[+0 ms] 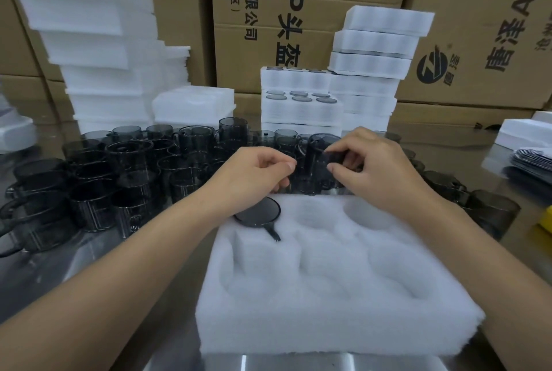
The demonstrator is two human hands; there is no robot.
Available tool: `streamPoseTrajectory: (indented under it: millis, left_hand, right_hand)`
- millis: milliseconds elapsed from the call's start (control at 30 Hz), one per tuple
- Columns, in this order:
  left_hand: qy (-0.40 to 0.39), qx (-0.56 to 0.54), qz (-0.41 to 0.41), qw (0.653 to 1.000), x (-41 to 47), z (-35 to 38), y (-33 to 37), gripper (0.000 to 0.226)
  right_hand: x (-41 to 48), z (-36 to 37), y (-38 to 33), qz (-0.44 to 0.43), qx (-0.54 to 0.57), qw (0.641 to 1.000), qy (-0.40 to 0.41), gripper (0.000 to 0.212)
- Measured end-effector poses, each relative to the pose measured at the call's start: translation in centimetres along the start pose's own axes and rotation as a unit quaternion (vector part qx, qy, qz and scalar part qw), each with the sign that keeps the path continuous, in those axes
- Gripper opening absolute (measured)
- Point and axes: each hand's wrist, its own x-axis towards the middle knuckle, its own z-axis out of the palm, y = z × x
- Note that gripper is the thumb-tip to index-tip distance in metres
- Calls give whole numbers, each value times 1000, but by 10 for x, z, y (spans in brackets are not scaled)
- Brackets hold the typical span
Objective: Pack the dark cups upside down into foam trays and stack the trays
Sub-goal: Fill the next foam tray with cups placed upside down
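Dark cup (315, 169) is being held between both hands, just beyond the far edge of the foam tray (328, 326). It is being clasped by the right hand (379, 170), whose fingers and thumb are curled round its right side. At its left side it is being pinched by the thumb and curled fingers of the left hand (257, 170). Whether it is upright or already turned over cannot be told, since it is being largely covered.

One seated cup (258, 210) is being carried base-up in the tray's far-left pocket, with its handle lying in the slot; the other pockets are being left unfilled.

A slip is probably being risked, because smooth walls are being gripped by fingertips alone. If the handle is not being lined up with a slot, the foam may be torn or the cup left proud, upsetting later stacking. Loose cups (119, 167), crowded close on the left, could be knocked by the left forearm. Stacked trays (376, 48) behind are being kept in an uneven pile that a nudge could topple.
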Motion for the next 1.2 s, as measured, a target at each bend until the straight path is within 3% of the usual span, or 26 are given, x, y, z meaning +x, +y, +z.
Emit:
streamPoseTrajectory:
  millis: [167, 333, 467, 600, 867, 1200]
  left_hand:
    - [26, -157, -28, 987, -2, -2, 9, 13]
    - [-27, -264, -75, 961, -3, -2, 15, 20]
    - [-51, -277, -80, 956, -2, -3, 10, 34]
    - [-58, -269, -80, 958, 1, -5, 6, 29]
    - [-70, -216, -57, 972, 1, -3, 1, 17]
    - [-96, -207, -29, 973, 2, -5, -3, 43]
  right_hand:
    - [-4, -5, -14, -27, 96, 994, 51, 20]
    - [-4, -8, -24, -35, 190, 978, 72, 28]
    - [-7, 2, -29, -44, 192, 980, 35, 30]
    - [-8, 8, -26, -40, 169, 985, -23, 26]
    - [-9, 6, -25, -59, 148, 987, 8, 54]
    - [-10, 7, -24, -66, 122, 990, -25, 74]
